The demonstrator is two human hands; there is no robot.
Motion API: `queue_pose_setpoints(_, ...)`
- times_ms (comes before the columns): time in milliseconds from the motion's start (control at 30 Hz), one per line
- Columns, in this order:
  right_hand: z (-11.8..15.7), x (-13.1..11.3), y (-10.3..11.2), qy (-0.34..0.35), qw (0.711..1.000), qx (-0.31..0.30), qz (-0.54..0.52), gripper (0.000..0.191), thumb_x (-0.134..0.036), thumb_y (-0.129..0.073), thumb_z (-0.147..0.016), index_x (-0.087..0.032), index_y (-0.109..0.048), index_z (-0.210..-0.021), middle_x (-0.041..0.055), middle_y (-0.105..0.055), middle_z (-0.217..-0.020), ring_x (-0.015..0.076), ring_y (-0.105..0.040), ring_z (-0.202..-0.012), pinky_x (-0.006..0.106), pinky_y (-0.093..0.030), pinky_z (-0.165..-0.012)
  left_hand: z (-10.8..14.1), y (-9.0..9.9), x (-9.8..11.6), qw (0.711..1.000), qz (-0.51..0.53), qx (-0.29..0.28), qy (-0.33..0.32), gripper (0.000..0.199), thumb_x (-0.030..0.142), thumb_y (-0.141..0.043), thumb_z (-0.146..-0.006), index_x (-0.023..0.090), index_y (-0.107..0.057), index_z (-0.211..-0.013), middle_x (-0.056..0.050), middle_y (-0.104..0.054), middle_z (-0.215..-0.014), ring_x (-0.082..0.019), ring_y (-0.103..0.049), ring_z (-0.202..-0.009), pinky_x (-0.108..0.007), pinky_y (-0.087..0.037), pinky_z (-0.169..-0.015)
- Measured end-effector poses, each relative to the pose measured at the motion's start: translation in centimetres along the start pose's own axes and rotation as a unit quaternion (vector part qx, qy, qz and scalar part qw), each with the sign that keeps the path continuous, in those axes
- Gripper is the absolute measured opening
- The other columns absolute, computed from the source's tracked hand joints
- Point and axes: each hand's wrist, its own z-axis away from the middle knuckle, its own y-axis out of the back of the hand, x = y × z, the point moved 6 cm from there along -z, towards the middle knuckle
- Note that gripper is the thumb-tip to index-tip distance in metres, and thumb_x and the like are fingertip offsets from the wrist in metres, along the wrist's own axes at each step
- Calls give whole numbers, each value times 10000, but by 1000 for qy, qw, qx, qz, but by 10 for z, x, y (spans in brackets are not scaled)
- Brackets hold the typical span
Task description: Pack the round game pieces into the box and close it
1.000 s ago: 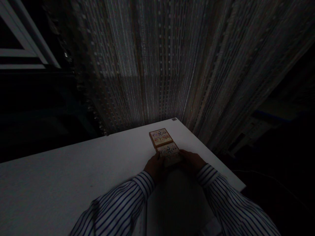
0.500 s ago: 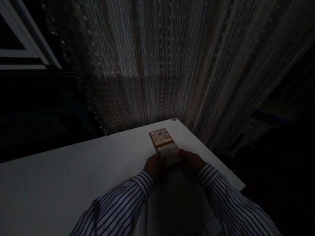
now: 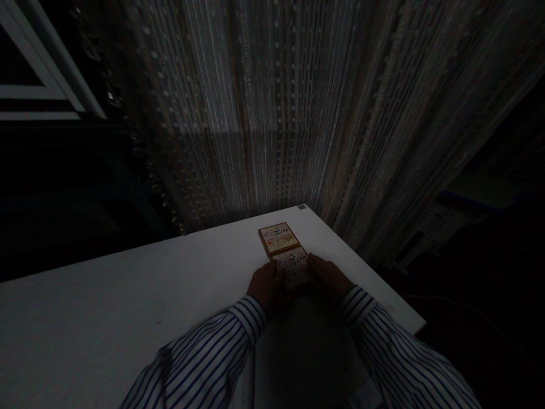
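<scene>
Two flat, printed boxes with orange-brown edges lie end to end on the white table. The far box (image 3: pixel 279 237) rests by itself, with no hand on it. Against its near edge sits the near box (image 3: pixel 292 262), gripped from both sides. My left hand (image 3: pixel 267 284) is closed on its left side, and my right hand (image 3: pixel 330 275) is closed on its right side. Shadow hides the lower fingers and the near end of that box.
The white table (image 3: pixel 128 289) stretches to the left, with a small dark label (image 3: pixel 302 207) at its far corner. Behind it hangs a string curtain (image 3: pixel 264 113). A pale frame (image 3: pixel 46 68) stands at upper left, and a thin cable lies at lower right.
My right hand has shifted very slightly left and up along the near box. Both boxes look the same as before.
</scene>
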Motion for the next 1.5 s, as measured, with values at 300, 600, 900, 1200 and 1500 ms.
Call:
queue_pose_setpoints(300,-15,-33,6,13,998,0,62,484,-285,-293,-853,-60,-344,-1279,164,-275,-1365,276,-238,-1255,513,-243,-969,-6,-8,3,999,-14,-16,-39,550,461,-352,-812,180,-319,-1283,-155,-275,-1370,-315,-222,-1254,-511,-260,-952)
queue_pose_setpoints(600,-13,-29,1,33,998,28,54,489,-293,-307,-850,-65,-356,-1280,160,-315,-1349,278,-240,-1253,498,-245,-970,-5,-11,-1,999,-4,-42,-25,605,522,-335,-798,214,-273,-1314,-121,-254,-1390,-304,-198,-1264,-501,-261,-953)
queue_pose_setpoints(900,-30,-35,12,19,999,6,31,481,-277,-287,-845,-93,-342,-1287,142,-315,-1354,244,-261,-1249,487,-216,-984,-7,-10,-2,999,-2,-38,-27,622,539,-361,-772,220,-291,-1302,-114,-281,-1378,-302,-222,-1255,-482,-269,-951)
queue_pose_setpoints(1200,-36,-30,1,34,999,-3,40,491,-295,-286,-842,-86,-346,-1283,136,-299,-1363,251,-226,-1261,500,-212,-980,-15,-3,-2,998,0,-25,-54,688,559,-427,-720,147,-354,-1266,-146,-346,-1333,-300,-290,-1218,-471,-255,-971)
queue_pose_setpoints(1500,-37,-26,-2,19,1000,-5,15,495,-317,-279,-847,-98,-340,-1287,117,-299,-1368,228,-212,-1266,469,-224,-984,-16,-5,-5,997,-2,-53,-54,733,599,-397,-711,148,-327,-1285,-134,-298,-1368,-300,-249,-1246,-473,-254,-975)
